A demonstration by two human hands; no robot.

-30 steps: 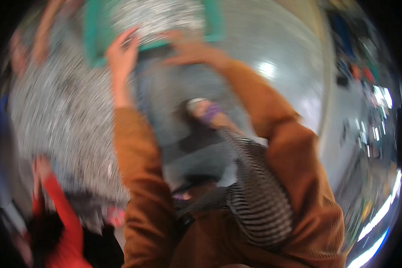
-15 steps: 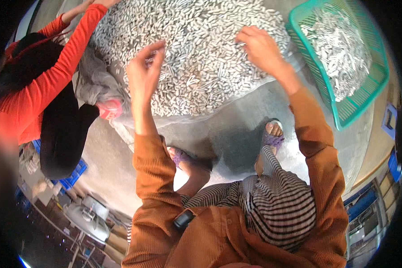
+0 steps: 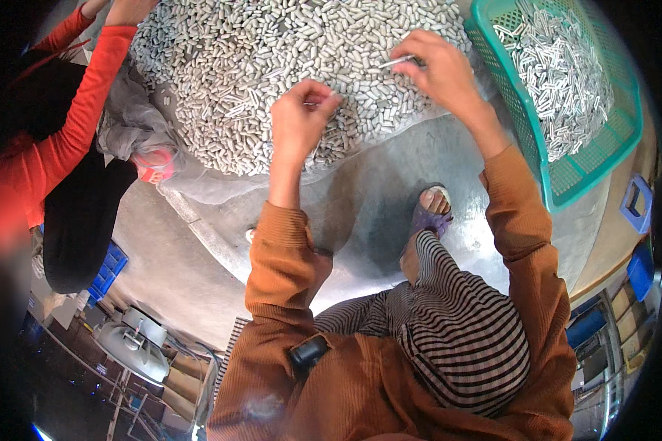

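Observation:
A wide spread of small, pale grey-white oblong pieces (image 3: 221,81) covers a sheet on the floor. Over its near side my right hand (image 3: 443,72) pinches a thin silvery strip (image 3: 396,62) between thumb and fingers. To the left of it, lower over the pieces, my left hand (image 3: 299,123) has thumb and fingertips pressed together; whatever they may hold is too small to name. A few thin strips (image 3: 274,73) lie among the oblong pieces. On the right, a green plastic basket (image 3: 559,197) contains a heap of similar long pale strips (image 3: 563,84).
A co-worker in a red sleeve (image 3: 70,140) sits at the left edge of the spread. Bunched grey mesh sheet (image 3: 143,121) lies beside them. My sandalled foot (image 3: 432,209) is on the concrete floor. A blue crate (image 3: 110,268) and a fan (image 3: 132,349) stand lower left.
My left hand has moved right, toward my right hand, and its fingers have closed. A thin strip now shows in my right hand. The view has shifted slightly.

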